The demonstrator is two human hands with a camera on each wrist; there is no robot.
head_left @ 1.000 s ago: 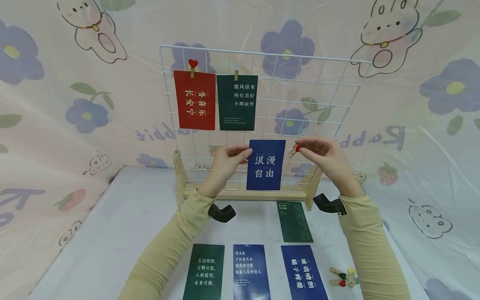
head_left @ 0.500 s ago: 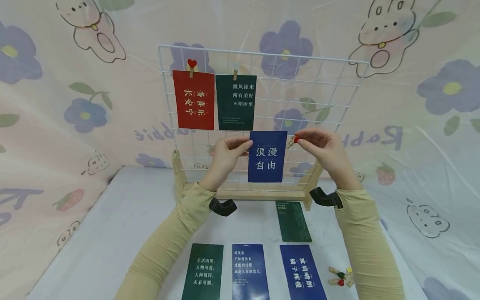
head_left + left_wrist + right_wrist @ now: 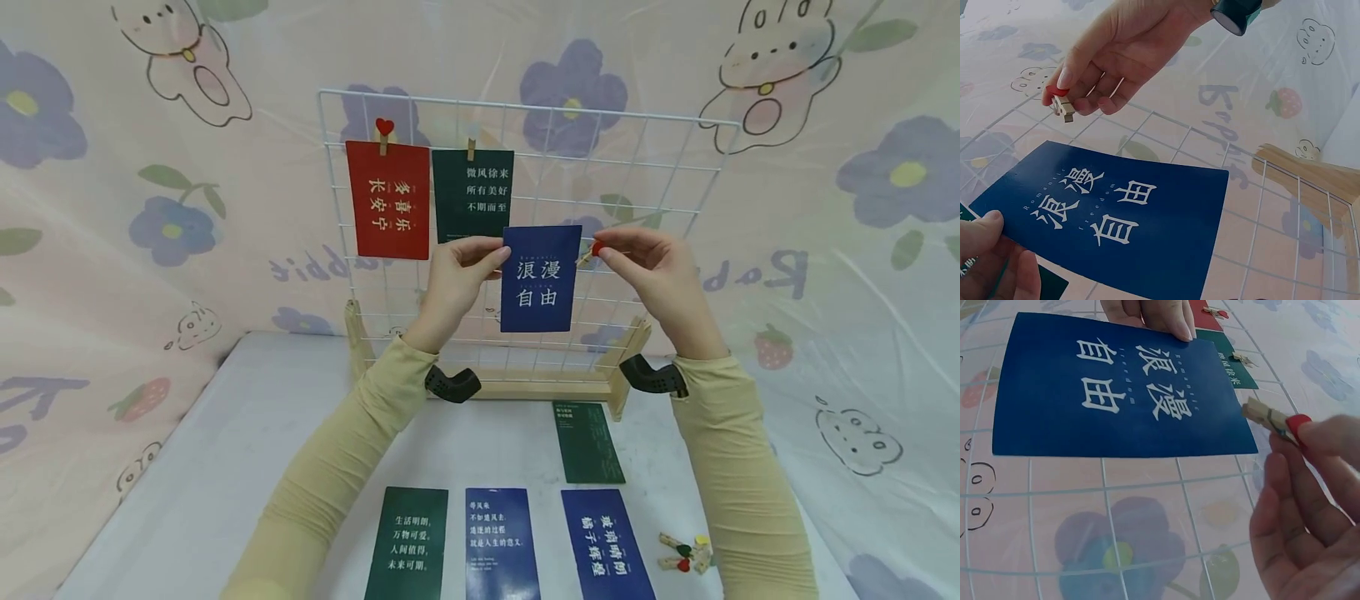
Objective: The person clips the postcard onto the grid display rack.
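Note:
In the head view my left hand (image 3: pixel 461 279) pinches a blue card (image 3: pixel 540 318) with white lettering by its upper left edge, thumb in front. The card is upright before the wire grid rack (image 3: pixel 525 107). To its right my right hand (image 3: pixel 656 279) pinches a small wooden clothespin (image 3: pixel 1266 415) by its red heart end. In the right wrist view the clothespin's tip is close to the card's upper corner. A red card (image 3: pixel 390 242) and a green card (image 3: pixel 450 217) hang clipped at the rack's upper left; my left hand overlaps the green one's lower edge.
On the white table (image 3: pixel 277 417) lie a dark green card (image 3: pixel 588 458), another green card (image 3: pixel 408 533), and two blue cards (image 3: pixel 498 575) (image 3: pixel 600 508). Several clothespins (image 3: pixel 684 552) sit beside my right sleeve. The rack stands on a wooden base (image 3: pixel 555 390), with a patterned cloth (image 3: pixel 795 200) behind.
Both hands have risen together, lifting the blue card and the clothespin higher in front of the rack. The card now overlaps the lower right corner of the hanging green card.

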